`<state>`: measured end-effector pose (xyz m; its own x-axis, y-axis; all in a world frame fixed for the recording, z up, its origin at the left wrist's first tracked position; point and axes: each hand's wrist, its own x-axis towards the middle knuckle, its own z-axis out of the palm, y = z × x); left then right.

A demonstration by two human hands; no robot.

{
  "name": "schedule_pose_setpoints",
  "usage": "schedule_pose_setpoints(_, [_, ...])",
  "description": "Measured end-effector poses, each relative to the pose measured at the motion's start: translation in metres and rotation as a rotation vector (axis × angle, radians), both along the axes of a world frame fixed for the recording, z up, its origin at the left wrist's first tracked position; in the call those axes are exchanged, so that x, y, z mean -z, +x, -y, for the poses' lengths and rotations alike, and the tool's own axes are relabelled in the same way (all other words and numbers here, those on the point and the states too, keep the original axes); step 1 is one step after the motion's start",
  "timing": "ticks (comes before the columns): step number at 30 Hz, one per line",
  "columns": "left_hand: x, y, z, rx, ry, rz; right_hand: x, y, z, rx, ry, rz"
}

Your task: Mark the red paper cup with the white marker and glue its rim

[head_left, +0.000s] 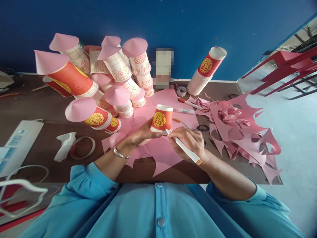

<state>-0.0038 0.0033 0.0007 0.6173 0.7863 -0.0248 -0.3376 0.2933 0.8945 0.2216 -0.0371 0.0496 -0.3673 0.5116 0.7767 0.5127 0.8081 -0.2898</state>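
My left hand (142, 134) grips a red paper cup (162, 119) with a round yellow emblem and a white rim, held over the pink paper in front of me. In my right hand (189, 140) is a white marker (187, 151) with an orange end. Its tip meets the lower right edge of the cup, by a small white bit whose nature I cannot make out. Beneath both hands lie sheets of pink paper (146, 162). Scissors with black handles (203, 128) rest just beyond my right hand, partly hidden by it.
Several cup towers with pink paper cones (117, 96) crowd the back left. A leaning cup stack (200, 79) and a tape roll (181, 90) stand at the back. Pink paper scraps (237, 129) cover the right side. A glue stick (184, 111) lies mid-table; a power strip (21, 142) lies left.
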Motion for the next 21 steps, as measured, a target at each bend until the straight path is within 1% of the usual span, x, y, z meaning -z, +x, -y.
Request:
schedule_pose_setpoints(3, [0.0028, -0.0006, -0.0009, 0.003, -0.002, 0.0, 0.0017, -0.0009, -0.0008, 0.007, 0.013, -0.018])
schedule_pose_setpoints(10, [-0.0002, 0.0007, -0.001, -0.023, 0.006, 0.015, 0.0036, -0.0018, -0.0018, 0.029, 0.039, -0.021])
schedule_pose_setpoints(16, [0.0013, -0.0003, -0.001, -0.015, 0.029, 0.003, 0.0038, -0.002, -0.0007, 0.032, 0.039, -0.011])
schedule_pose_setpoints(21, [-0.0036, 0.0014, -0.0011, -0.005, 0.041, 0.013, 0.0038, -0.0031, 0.0008, 0.034, 0.033, -0.006])
